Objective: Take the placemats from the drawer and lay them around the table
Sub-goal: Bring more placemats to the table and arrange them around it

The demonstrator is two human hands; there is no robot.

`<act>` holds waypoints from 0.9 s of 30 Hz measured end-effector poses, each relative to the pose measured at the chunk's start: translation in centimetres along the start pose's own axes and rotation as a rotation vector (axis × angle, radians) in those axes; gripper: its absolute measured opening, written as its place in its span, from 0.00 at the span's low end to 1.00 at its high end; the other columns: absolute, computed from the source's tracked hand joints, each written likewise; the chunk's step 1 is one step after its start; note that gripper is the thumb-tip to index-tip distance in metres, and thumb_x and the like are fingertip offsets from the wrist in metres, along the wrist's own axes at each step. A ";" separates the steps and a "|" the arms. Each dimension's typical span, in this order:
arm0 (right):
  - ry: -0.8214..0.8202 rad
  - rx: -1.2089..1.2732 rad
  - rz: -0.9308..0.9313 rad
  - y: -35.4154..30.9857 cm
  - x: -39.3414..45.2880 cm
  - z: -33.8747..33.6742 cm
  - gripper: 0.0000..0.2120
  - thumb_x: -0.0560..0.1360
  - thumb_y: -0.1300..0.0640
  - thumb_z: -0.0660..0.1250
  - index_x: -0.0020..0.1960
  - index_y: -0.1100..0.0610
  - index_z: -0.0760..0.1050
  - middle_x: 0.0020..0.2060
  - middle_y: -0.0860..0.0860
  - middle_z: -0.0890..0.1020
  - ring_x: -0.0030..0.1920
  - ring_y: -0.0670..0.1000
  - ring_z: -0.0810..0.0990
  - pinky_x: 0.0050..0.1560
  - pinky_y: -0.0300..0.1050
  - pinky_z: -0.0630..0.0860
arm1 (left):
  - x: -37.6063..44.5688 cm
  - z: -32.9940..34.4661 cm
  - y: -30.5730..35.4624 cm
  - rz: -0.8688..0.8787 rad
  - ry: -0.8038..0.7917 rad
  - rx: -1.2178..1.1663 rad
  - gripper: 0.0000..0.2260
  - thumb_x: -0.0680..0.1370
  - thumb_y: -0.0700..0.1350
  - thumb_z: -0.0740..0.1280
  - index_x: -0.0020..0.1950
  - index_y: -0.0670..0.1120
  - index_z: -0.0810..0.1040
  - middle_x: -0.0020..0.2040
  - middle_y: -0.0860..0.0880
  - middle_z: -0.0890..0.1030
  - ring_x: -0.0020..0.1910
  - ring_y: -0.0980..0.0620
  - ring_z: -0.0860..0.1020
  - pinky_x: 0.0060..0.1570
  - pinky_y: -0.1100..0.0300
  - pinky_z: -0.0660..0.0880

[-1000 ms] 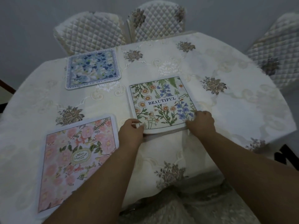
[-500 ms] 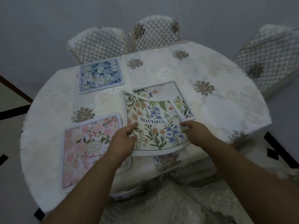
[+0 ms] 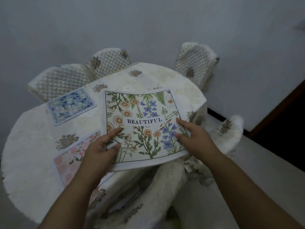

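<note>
The person holds the "BEAUTIFUL" placemat (image 3: 145, 126) raised over the near side of the table (image 3: 33, 142). The left hand (image 3: 100, 151) pinches its lower left edge, and the right hand (image 3: 193, 138) has its grip closed on the right edge. The step in hand looks like carrying this mat to an unfilled seat. Left of the grip, a pink placemat (image 3: 72, 159) and a blue placemat (image 3: 71, 104) lie flat. Next, the mat likely needs lowering flat at a bare place, perhaps toward the right-side chair (image 3: 194, 63).
</note>
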State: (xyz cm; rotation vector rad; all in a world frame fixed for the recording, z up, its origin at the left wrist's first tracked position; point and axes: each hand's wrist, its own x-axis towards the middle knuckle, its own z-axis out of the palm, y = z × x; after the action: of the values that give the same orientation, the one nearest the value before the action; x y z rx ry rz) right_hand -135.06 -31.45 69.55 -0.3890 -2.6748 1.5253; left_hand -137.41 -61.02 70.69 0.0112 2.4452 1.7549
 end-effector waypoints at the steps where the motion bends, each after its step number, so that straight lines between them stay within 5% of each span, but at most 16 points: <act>1: 0.034 0.015 0.004 -0.2 -2.2 -0.4 0.27 0.77 0.52 0.72 0.75 0.45 0.70 0.67 0.45 0.77 0.62 0.44 0.77 0.61 0.38 0.75 | -1.1 -0.4 0.4 0.018 -0.020 0.006 0.23 0.80 0.39 0.70 0.61 0.69 0.81 0.69 0.57 0.76 0.56 0.65 0.79 0.56 0.60 0.78; 4: 0.120 0.113 0.038 -0.7 -8.5 -1.3 0.27 0.77 0.54 0.73 0.73 0.43 0.71 0.64 0.43 0.79 0.58 0.44 0.81 0.60 0.43 0.80 | -4.3 -1.5 2.0 0.083 -0.084 0.027 0.22 0.80 0.41 0.70 0.58 0.71 0.81 0.67 0.60 0.75 0.61 0.64 0.76 0.62 0.55 0.76; 11: 0.335 0.181 0.083 -0.9 -20.3 -4.7 0.26 0.78 0.57 0.70 0.73 0.41 0.71 0.55 0.36 0.78 0.46 0.31 0.80 0.39 0.25 0.75 | -9.9 0.7 5.1 0.180 -0.244 0.026 0.21 0.79 0.40 0.71 0.56 0.70 0.83 0.62 0.64 0.78 0.56 0.66 0.80 0.60 0.59 0.76; 18: 0.563 0.202 0.149 2.9 -29.8 -11.3 0.25 0.78 0.55 0.71 0.72 0.39 0.72 0.59 0.39 0.79 0.49 0.38 0.82 0.38 0.32 0.79 | -14.6 8.8 8.8 0.305 -0.436 0.035 0.20 0.79 0.41 0.71 0.57 0.69 0.83 0.64 0.61 0.79 0.53 0.70 0.80 0.55 0.65 0.76; 24: 0.646 0.166 0.212 7.0 -35.9 -18.2 0.26 0.78 0.55 0.71 0.72 0.37 0.71 0.60 0.39 0.79 0.56 0.40 0.81 0.53 0.34 0.80 | -19.0 17.3 11.3 0.332 -0.560 0.026 0.20 0.80 0.41 0.70 0.58 0.69 0.82 0.63 0.65 0.78 0.61 0.63 0.78 0.64 0.56 0.76; 27: 0.669 0.148 0.236 9.0 -38.5 -21.8 0.26 0.78 0.54 0.71 0.73 0.38 0.70 0.59 0.38 0.79 0.55 0.40 0.81 0.51 0.34 0.81 | -21.3 21.7 12.1 0.348 -0.610 -0.019 0.19 0.80 0.40 0.70 0.58 0.67 0.83 0.61 0.65 0.77 0.53 0.71 0.80 0.51 0.71 0.77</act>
State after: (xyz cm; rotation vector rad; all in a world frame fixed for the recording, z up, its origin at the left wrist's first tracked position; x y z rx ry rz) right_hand -92.58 -17.74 76.59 -1.0227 -2.0381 1.3142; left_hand -114.69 -38.38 77.46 0.8781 2.0506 1.5719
